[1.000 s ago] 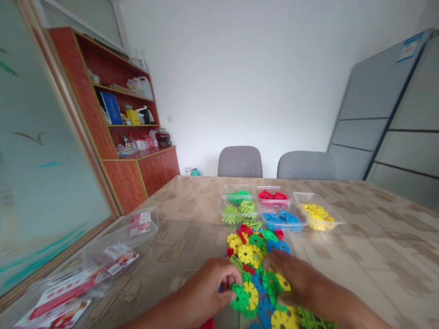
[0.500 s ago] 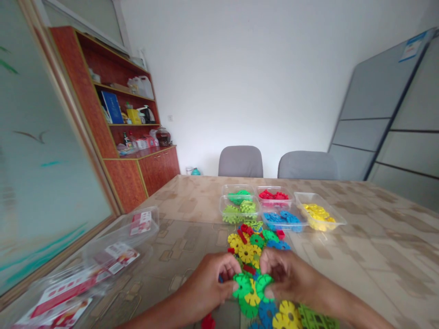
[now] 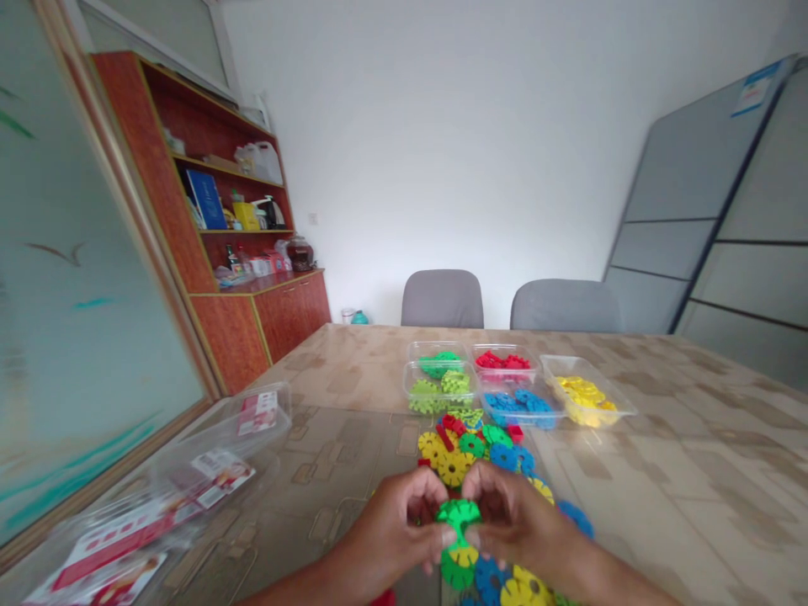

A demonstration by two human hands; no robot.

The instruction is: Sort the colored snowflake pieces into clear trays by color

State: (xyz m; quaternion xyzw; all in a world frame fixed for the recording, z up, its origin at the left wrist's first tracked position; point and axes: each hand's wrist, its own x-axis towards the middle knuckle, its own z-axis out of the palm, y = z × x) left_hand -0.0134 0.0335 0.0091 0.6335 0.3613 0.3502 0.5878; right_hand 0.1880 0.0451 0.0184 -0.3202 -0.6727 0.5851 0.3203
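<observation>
Both hands meet above a pile of notched plastic discs near the table's front. My left hand (image 3: 417,518) pinches green notched discs (image 3: 459,512) from the left, thumb in front and fingers curled behind. From the right, my right hand (image 3: 502,513) pinches the green discs too, its thumb near the left thumb. The discs overlap between the hands; I cannot tell whether they are joined. Below lie a green disc (image 3: 457,574), a blue disc (image 3: 491,579) and a yellow disc (image 3: 525,587). Beyond the hands are yellow discs (image 3: 453,467) and red pieces (image 3: 453,425).
Clear tubs stand behind the pile: dark green (image 3: 440,364), lime (image 3: 440,391), red (image 3: 503,364), blue (image 3: 521,408) and yellow (image 3: 584,396) pieces fill them. Clear lids with red labels (image 3: 220,475) lie at left. Two grey chairs (image 3: 442,297) face the table.
My hands have come together, the right one moving left. The green discs, held apart before, now overlap between the fingers. More blue and yellow discs show beyond my right hand.
</observation>
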